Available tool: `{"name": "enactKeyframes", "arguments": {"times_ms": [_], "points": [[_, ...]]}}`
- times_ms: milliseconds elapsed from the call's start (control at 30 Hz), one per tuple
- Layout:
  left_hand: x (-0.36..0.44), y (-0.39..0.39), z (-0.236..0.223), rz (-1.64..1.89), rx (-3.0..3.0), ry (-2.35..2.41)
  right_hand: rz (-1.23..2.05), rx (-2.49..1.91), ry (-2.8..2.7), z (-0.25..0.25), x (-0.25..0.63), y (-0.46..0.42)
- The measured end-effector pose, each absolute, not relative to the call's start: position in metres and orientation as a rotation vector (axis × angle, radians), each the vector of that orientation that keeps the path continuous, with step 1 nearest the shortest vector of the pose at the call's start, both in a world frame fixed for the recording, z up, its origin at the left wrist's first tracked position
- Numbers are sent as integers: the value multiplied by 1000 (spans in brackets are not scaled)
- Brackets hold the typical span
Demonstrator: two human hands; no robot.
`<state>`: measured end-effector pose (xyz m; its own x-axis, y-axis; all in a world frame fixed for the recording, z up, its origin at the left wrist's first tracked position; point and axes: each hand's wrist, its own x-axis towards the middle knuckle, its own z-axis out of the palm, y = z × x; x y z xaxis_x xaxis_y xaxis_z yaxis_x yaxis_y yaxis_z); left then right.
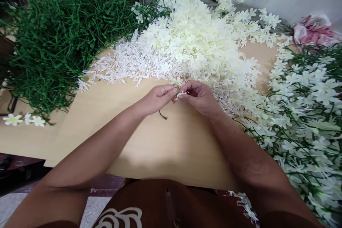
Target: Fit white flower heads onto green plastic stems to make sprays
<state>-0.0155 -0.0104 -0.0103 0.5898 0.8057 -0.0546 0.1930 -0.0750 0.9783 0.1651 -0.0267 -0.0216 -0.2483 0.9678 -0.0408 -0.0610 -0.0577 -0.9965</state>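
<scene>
My left hand [157,98] is closed in a pinch on a thin green stem [162,115] whose end hangs down below the fingers. Facing it, my right hand [199,97] pinches a small white stamen piece [182,94] with spiky tips. The two hands meet fingertip to fingertip above a light wooden board [149,149]. Just beyond them lies a heap of white spiky stamen pieces [133,64], and behind that a big pile of cream fabric petals [192,35].
A mound of bare green stems [61,32] fills the left. Finished stems with white flowers [307,114] are heaped on the right. Two loose flowers [24,119] lie at the board's left edge. Pink cloth [312,30] sits at the far right, on pale tiles.
</scene>
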Motion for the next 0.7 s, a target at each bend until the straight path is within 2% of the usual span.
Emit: {"name": "enactKeyframes", "arguments": {"times_ms": [167, 700], "points": [[-18, -10, -8, 633, 1621, 827, 1577, -990, -1321, -21, 169, -25], [-15, -11, -11, 701, 1636, 831, 1455, -1012, -1374, -20, 165, -26]]}}
